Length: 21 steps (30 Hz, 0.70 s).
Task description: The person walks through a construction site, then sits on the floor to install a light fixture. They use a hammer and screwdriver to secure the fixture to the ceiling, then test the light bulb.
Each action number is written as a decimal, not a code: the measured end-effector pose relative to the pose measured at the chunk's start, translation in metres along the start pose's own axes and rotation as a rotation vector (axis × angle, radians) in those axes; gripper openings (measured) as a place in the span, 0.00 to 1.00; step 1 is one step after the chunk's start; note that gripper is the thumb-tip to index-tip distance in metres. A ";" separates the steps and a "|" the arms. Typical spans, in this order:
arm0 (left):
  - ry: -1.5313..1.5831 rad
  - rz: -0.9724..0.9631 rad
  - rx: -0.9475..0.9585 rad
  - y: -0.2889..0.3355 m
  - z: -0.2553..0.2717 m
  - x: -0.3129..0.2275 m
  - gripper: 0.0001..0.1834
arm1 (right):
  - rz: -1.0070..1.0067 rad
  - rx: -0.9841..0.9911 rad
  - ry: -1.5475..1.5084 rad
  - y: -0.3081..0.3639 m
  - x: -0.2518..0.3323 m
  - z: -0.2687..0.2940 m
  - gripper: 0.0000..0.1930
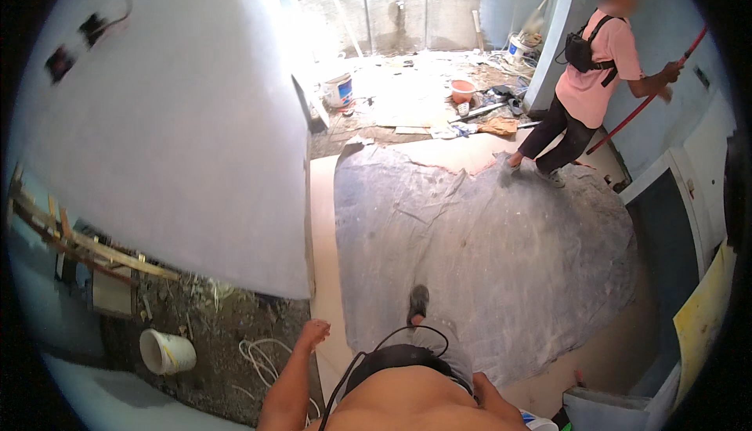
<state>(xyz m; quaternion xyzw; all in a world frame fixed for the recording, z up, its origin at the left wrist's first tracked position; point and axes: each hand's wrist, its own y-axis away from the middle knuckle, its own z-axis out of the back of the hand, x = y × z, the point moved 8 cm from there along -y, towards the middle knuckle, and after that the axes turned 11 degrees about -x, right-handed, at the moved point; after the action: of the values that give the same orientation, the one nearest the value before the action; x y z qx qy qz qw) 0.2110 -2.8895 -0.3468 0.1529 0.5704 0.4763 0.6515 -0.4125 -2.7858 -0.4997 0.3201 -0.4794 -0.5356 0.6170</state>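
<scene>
My left hand [315,334] hangs in the air beside my body, above the pale floor strip at the end of the grey wall. Its fingers are loosely bent, and I see nothing in them. My right arm [493,400] comes down close to my hip; the fingers on that side are hidden. A black cable [407,329] loops in front of my waist, near a dark band. One of my feet [419,304] stands on a large grey sheet [486,251] spread wrinkled over the floor.
Ahead on the right, a co-worker in a pink shirt [583,90] holds a long red pole [642,102]. A white bucket [167,352] lies left among rubble and white hose [262,357]. Farther off are another bucket [338,91], an orange basin [463,90] and debris. A doorway [666,220] opens right.
</scene>
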 end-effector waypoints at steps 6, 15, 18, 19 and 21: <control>0.517 -0.443 0.042 0.033 -0.039 -0.313 0.11 | 0.015 -0.128 0.365 0.136 0.239 -0.045 0.14; 0.944 -1.105 0.974 0.259 -0.129 -0.686 0.15 | 0.179 -0.178 0.104 0.029 0.539 -0.052 0.15; 1.039 -1.158 1.358 0.280 -0.147 -0.746 0.19 | 0.335 -0.104 -0.008 0.062 0.636 -0.077 0.14; 1.091 -1.131 1.417 0.274 -0.147 -0.763 0.20 | 0.382 -0.105 -0.036 0.070 0.662 -0.086 0.15; 1.209 -1.018 1.460 0.256 -0.152 -0.795 0.25 | 0.386 -0.118 0.007 0.072 0.689 -0.100 0.14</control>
<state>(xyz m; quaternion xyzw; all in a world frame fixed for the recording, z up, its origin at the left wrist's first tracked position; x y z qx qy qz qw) 0.0453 -3.4463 0.2726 -0.0115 0.9411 -0.3101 0.1343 -0.3165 -3.4490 -0.2967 0.1875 -0.4974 -0.4335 0.7277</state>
